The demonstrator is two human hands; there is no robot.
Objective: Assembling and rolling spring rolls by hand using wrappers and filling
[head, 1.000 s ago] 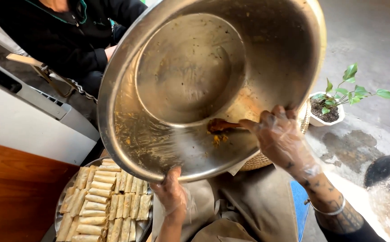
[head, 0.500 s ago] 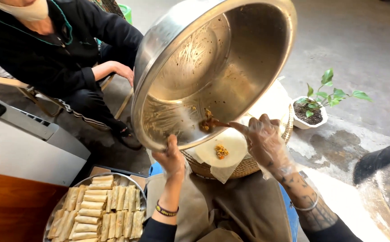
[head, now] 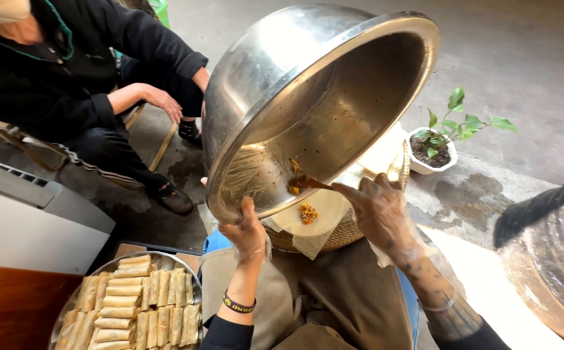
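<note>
Your left hand (head: 248, 230) grips the lower rim of the tilted steel bowl (head: 308, 104), while your right hand (head: 379, 210) pinches a spoon (head: 308, 183), scraping filling (head: 306, 212) onto the wrapper (head: 317, 210) on the woven tray (head: 347, 233) below.

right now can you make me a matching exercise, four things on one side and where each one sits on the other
Things:
1. steel bowl
2. tray of rolls
3. potted plant
4. filling

Places:
A. on the ground, upper right
B. tilted up, rim held by the left hand
C. on the pale wrapper over the woven basket
D. bottom left, beside the person's lap

Pairs: 1-B, 2-D, 3-A, 4-C
</note>
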